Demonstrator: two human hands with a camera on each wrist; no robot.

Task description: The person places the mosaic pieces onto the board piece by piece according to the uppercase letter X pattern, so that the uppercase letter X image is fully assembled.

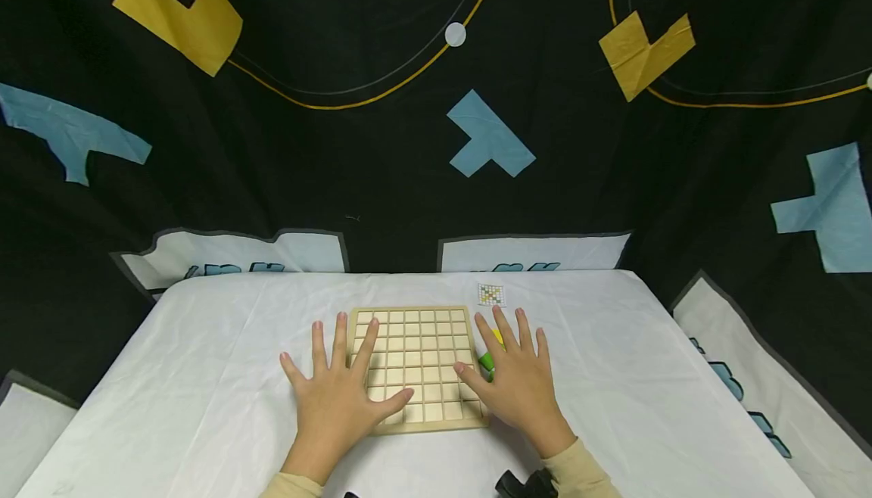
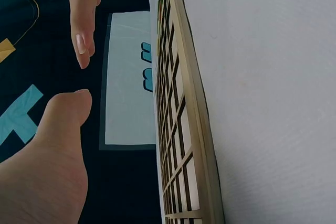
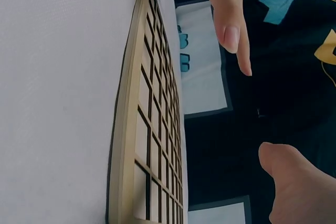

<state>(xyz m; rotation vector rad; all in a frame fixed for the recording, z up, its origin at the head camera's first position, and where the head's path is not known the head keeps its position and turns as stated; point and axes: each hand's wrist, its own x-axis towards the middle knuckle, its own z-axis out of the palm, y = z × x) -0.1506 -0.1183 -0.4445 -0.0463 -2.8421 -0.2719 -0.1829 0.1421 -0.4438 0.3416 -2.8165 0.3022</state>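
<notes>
A wooden grid board (image 1: 431,392) with several square cells lies flat on the white-covered table. Over its left side my left hand (image 1: 337,407) is spread, fingers straight and apart, holding nothing. My right hand (image 1: 521,388) spreads likewise over the right edge, thumb above the outer cells. Both wrist views show the hands raised above the board, with air between thumb and fingers. Partly hidden by the right hand, green pieces (image 1: 487,362) and a yellow piece (image 1: 498,336) lie just right of the board.
Behind the board's right corner lies a small card (image 1: 490,294) printed with a coloured grid pattern. A black object (image 1: 526,485) shows by the right sleeve at the bottom edge. Dark patterned cloth (image 1: 395,180) hangs behind the white table cover (image 1: 204,377).
</notes>
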